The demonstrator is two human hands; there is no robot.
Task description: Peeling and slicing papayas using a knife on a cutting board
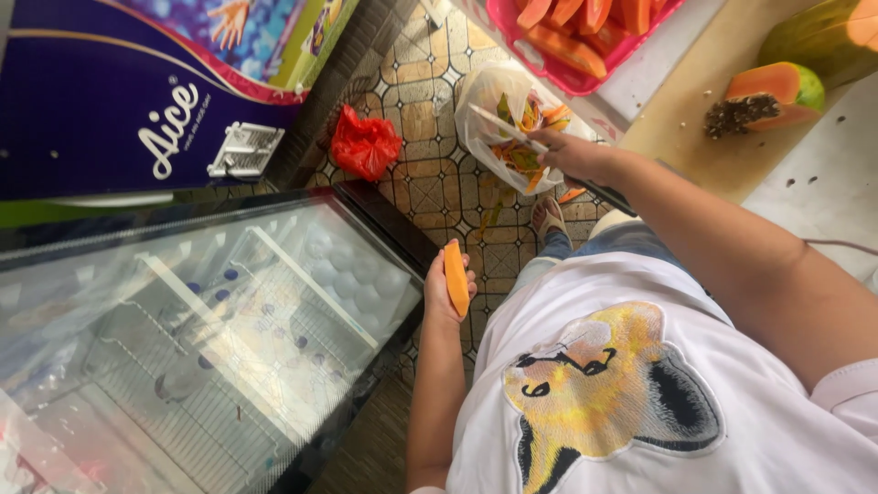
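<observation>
My left hand [443, 291] grips a peeled papaya slice [455, 277] above the floor; my right hand [569, 152] clasps a knife [508, 127] over the peel bag [512, 128]. The slippery slice could drop.

bright daylight | soft shadows | glare on freezer lid [229, 320] | edges distorted

Tiled floor [430, 183] carries red plastic bag [364, 144], clear bag w/ peels [512, 123] and chest freezer [201, 338]. Bench [704, 128] at top right carries cut papaya half [768, 96] and pink tray [572, 78].
</observation>
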